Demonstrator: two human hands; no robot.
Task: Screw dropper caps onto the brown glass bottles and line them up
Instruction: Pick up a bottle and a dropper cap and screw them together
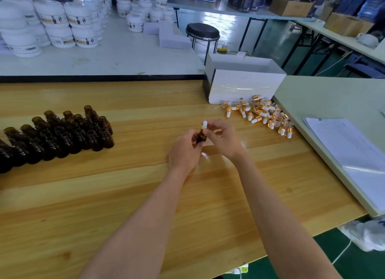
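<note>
My left hand [184, 151] grips a small brown glass bottle [201, 137] upright above the middle of the wooden table [125, 195]. A dropper cap [204, 125] with a white rubber bulb and gold collar sits on the bottle's neck, and my right hand [223, 138] pinches it with fingertips. Several uncapped brown bottles [62, 133] stand packed in rows at the left of the table. A loose pile of dropper caps [262, 114] lies at the right, in front of a white box.
An open white cardboard box [245, 85] stands at the table's back right. A pale side table [325, 95] with a stack of papers [354, 151] adjoins on the right. White jars [62, 24] crowd the table behind. A black stool [202, 32] stands beyond.
</note>
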